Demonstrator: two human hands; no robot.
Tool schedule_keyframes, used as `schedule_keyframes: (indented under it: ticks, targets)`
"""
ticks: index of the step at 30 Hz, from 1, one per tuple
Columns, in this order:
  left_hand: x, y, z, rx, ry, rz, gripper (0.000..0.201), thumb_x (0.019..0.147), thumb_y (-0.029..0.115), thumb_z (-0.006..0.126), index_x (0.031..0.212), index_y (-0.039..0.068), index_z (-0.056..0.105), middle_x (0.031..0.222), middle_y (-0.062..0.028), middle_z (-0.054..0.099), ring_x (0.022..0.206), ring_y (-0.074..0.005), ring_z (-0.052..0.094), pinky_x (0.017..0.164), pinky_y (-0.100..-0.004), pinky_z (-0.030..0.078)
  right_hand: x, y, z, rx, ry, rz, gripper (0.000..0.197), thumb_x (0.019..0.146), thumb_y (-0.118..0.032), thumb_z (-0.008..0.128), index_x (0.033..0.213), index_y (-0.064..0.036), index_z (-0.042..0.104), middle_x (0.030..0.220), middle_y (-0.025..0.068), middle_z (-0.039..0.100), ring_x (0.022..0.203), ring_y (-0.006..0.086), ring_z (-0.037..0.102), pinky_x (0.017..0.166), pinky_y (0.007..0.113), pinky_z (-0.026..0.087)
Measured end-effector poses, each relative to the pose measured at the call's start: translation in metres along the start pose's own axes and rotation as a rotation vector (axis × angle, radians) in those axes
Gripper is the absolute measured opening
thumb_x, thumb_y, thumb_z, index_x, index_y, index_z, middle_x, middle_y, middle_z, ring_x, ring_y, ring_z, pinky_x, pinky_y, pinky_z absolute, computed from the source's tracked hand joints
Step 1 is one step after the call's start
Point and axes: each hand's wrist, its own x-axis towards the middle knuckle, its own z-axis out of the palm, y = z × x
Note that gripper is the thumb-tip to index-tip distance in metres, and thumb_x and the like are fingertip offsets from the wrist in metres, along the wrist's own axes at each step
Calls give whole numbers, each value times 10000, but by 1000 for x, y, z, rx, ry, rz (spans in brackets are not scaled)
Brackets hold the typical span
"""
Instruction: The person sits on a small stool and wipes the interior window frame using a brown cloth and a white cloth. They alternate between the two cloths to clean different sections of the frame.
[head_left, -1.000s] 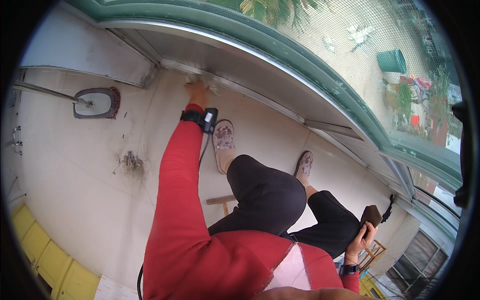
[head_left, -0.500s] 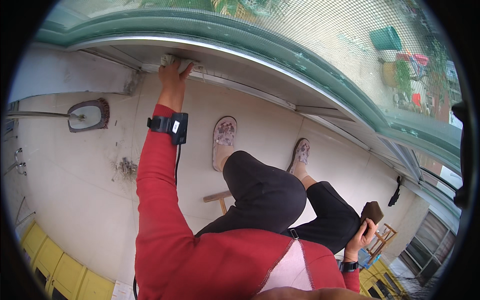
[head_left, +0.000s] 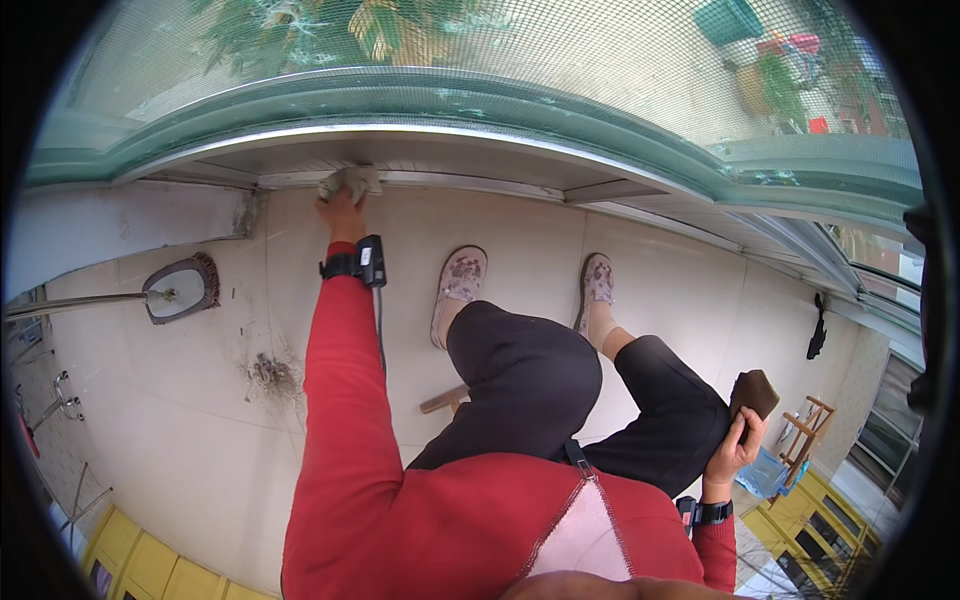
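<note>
My left hand (head_left: 341, 213) reaches far forward, its fingers closed on a bunched pale cloth (head_left: 350, 182). That cloth presses against the foot of the grey metal panel (head_left: 450, 158), at the light rail along the floor. Close to my right knee, my right hand (head_left: 735, 455) grips a dark brown, flat, angular piece (head_left: 755, 393) from below. Whether that piece is a sponge or something else, I cannot tell. It touches nothing but the hand.
A mop (head_left: 182, 289) lies at the left, near a small heap of debris (head_left: 272, 374) on the tiled floor. Part of a wooden stool (head_left: 440, 400) shows beside my left leg. A wooden rack (head_left: 806, 440) stands at the right. Green-framed mesh (head_left: 500, 50) rises above the panel.
My left hand and the cloth have moved to the panel's bottom rail, and the cloth looks more bunched. The whole view has shifted slightly. My right hand keeps its hold.
</note>
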Motion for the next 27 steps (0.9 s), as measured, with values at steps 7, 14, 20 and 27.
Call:
schedule_keyframes:
  ticks: [7,14,20,27]
  targets:
    - [0,-114,67,413,-163,20,313,938,222,578,1209,66,559,1268,-148,536,1119,-302,568,910,-528,551,-6,15,-4,26,-12,30,138,947,38,558,1050,-28,622,1031,84,581,964,212,564,885,315,449]
    - [-118,8,139,-164,-133,-335,233,985,-21,511,1216,-54,527,1224,-215,547,1125,-350,557,957,-476,560,-11,28,-4,48,-6,62,143,952,42,551,1056,-29,618,1034,91,568,956,212,555,873,309,448]
    - [-158,88,125,-209,-554,-223,318,962,-21,521,1278,7,531,1312,-152,554,1193,-317,552,963,-488,559,-12,33,-3,104,1,72,154,948,56,558,1056,-34,621,1046,96,571,971,223,562,884,307,449]
    - [-82,-96,81,791,-87,92,278,948,65,562,1224,42,584,1208,-140,628,1130,-336,588,950,-483,552,-16,40,-1,143,28,106,133,938,53,590,1033,-31,630,1057,98,579,980,229,569,886,310,452]
